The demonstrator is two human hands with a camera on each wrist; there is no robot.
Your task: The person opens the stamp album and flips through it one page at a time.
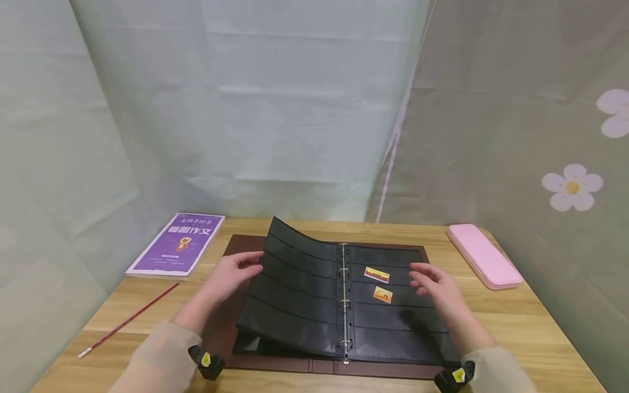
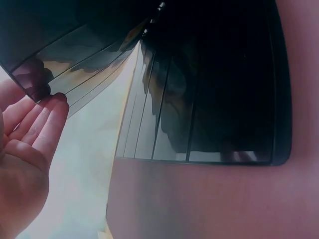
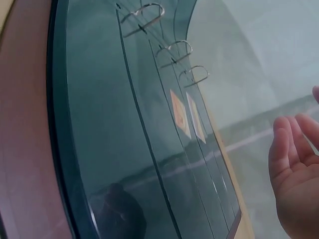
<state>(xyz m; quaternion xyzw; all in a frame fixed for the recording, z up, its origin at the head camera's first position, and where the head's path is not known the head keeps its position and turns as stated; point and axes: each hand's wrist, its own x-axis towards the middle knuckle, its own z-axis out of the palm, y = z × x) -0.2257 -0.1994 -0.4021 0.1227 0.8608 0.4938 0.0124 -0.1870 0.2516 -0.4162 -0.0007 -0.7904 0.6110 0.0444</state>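
A stamp album (image 1: 321, 364) with a brown cover and ring binding lies spread on the table. My left hand (image 1: 231, 277) pinches the outer edge of a black pocket page (image 1: 295, 284), which is lifted and curves up from the rings. Its fingers show along that edge in the left wrist view. On the right-hand page sit two stamps: a red and yellow one (image 1: 377, 274) and an orange one (image 1: 383, 295). Beside them, over the page's right part, my right hand (image 1: 437, 284) hovers with loosely bent fingers and nothing in them.
A purple book (image 1: 177, 245) lies at the table's back left, with a red pencil (image 1: 129, 320) in front of it. A pink case (image 1: 484, 255) rests at the back right. Cloth curtains stand around the wooden table (image 1: 530, 338).
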